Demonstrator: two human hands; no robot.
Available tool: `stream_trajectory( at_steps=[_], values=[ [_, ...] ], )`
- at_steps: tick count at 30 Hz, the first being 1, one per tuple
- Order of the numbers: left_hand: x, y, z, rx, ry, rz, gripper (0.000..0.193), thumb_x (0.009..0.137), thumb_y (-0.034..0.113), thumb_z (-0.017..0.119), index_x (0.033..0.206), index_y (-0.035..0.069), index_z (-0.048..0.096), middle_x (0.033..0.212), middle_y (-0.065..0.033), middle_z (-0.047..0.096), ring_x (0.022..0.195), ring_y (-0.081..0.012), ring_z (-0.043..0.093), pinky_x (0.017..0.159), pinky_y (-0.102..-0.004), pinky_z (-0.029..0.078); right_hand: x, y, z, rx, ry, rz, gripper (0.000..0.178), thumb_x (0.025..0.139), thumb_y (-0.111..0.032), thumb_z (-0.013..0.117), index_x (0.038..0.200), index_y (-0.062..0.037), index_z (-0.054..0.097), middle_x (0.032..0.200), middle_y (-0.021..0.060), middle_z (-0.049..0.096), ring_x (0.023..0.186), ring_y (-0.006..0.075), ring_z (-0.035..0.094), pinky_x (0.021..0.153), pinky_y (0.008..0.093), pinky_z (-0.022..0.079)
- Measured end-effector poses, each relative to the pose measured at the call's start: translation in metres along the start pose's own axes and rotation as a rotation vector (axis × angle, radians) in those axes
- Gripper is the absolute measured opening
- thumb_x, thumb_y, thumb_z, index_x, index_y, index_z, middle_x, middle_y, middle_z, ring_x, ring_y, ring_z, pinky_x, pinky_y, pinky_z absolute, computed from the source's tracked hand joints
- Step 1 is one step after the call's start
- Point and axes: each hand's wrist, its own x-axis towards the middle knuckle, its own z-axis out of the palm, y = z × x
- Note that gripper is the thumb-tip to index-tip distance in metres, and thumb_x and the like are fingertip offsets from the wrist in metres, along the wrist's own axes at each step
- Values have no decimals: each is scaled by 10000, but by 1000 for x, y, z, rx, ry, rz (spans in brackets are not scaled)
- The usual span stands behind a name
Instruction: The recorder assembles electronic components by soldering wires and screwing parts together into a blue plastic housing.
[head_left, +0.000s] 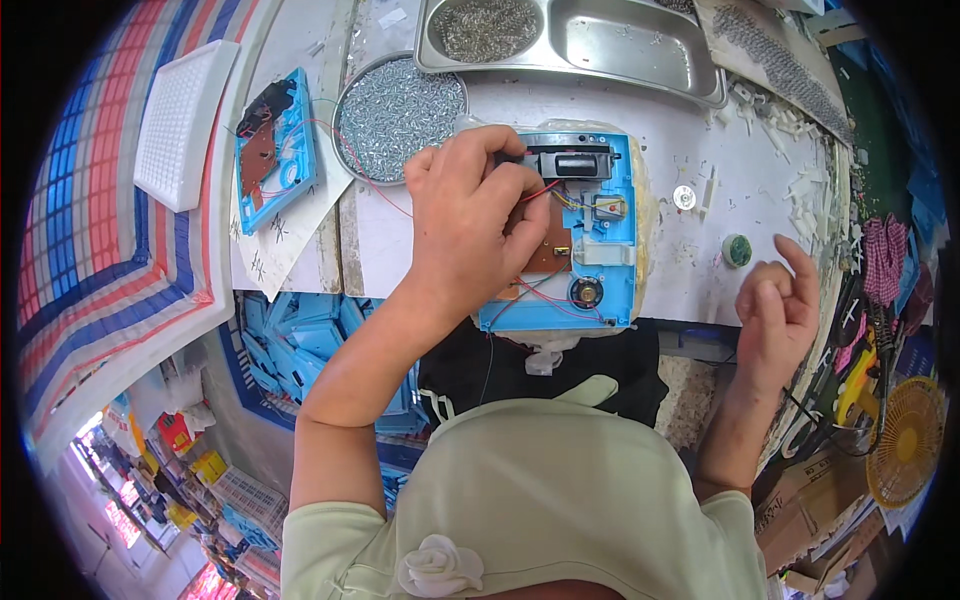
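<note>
A blue plastic housing [618, 280] lies open-side up on the table in front of me, with a brown circuit board [549, 250], a small round speaker [586, 292] and a black block [575, 163] at its top. My left hand [475, 215] is over its left side, fingers curled and pinched at a thin red wire [540, 191]; the fingertips are partly hidden. To the right, my right hand [777, 318] hovers near the table edge, forefinger stretched out and the other fingers loosely bent, with nothing visible in it. Close beside it sits a small green-topped round piece [737, 250].
A round tray of small screws [400, 110] stands beyond my left hand. Farther back is a steel compartment tray [635, 50] with small metal parts. Another blue housing [276, 150] lies at left, wired with red. White plastic bits [790, 190] and a metal disc [684, 197] lie right.
</note>
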Motion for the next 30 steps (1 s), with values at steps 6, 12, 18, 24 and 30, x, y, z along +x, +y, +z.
stream_trajectory(
  at_steps=[6,12,18,24,30],
  values=[
    [2,-1,-2,14,1,9,186,714,115,790,863,123,679,1107,-39,611,954,-230,598,903,-417,334,15,3,38,-186,-177,-11,317,906,-2,705,1218,20,654,778,-30,585,693,43,515,639,199,386],
    [0,15,-11,-17,57,53,243,698,115,777,927,152,705,1143,-42,627,939,-232,577,874,-415,351,40,8,84,-564,-208,-192,105,843,-75,780,910,-13,730,713,69,646,578,123,589,534,280,449],
    [-1,15,-2,-7,-5,119,250,696,131,773,935,156,706,1149,-26,620,991,-238,575,890,-426,345,54,-8,97,-974,-349,-207,226,813,-254,774,780,-50,683,687,83,670,625,277,675,569,392,520],
    [2,22,3,97,-55,169,269,709,147,780,977,164,761,1222,-40,636,1033,-250,564,914,-425,352,61,-24,111,-1288,-476,-324,207,808,-247,730,755,-50,690,687,134,684,647,342,695,578,446,547],
    [0,20,5,145,-99,164,277,729,174,773,1005,171,791,1325,-25,627,1119,-265,539,976,-457,313,69,-18,108,-1259,-508,-308,199,787,-222,717,741,-31,690,669,163,679,653,365,698,606,463,563]
  ],
)
